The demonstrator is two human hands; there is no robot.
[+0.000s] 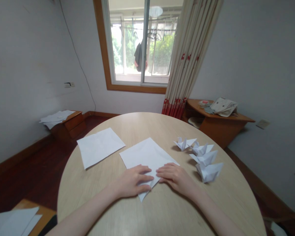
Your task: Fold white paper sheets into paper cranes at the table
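Left hand: the left hand lies palm down on the near corner of the white sheet, fingers together and stretched right, pressing the paper flat.
Right hand: the right hand rests palm down just beside it, fingers together and pointing left, tips on the sheet's folded edge, almost meeting the left fingertips.
Sheet: it sits mid-table on the round wooden table, one corner poking out near, under the left hand.
Left side: a second sheet lies flat, apart from the first.
Right side: four folded paper figures stand in a row, near the right hand but not touching it.
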